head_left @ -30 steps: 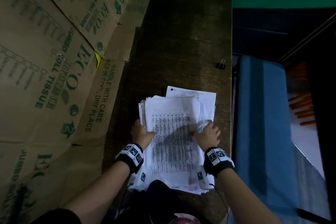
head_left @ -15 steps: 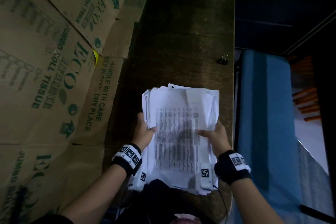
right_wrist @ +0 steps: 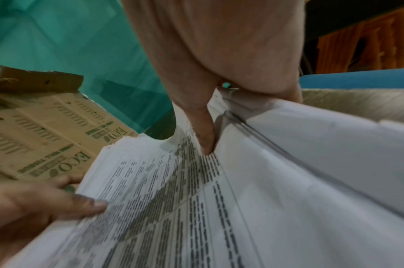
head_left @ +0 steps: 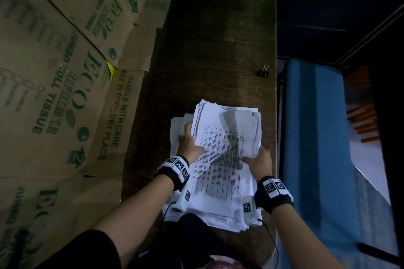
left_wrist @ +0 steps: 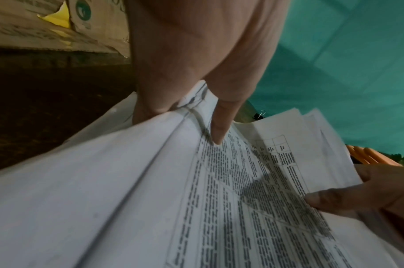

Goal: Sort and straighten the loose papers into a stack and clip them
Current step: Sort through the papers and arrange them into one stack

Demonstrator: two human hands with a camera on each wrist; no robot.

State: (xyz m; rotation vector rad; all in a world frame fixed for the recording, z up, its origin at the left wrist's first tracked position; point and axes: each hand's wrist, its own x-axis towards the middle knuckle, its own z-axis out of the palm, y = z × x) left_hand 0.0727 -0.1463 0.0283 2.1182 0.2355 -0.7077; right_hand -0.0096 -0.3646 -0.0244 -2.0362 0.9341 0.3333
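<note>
Both hands, left hand [head_left: 189, 146] and right hand [head_left: 259, 160], gripped the papers [head_left: 225, 148] by their side edges near the bench's [head_left: 218, 39] front edge. The limp, slippery sheets likely needed squeezing there before taking the binder clip [head_left: 263, 71].

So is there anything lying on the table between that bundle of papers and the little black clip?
Nothing visible. Both hands, left hand and right hand, grip the papers, and the stretch of dark table up to the binder clip near the right edge is bare wood.

Dark wooden table [head_left: 214, 39], papers [head_left: 175, 131] at near end, binder clip [head_left: 264, 72] by right edge
</note>
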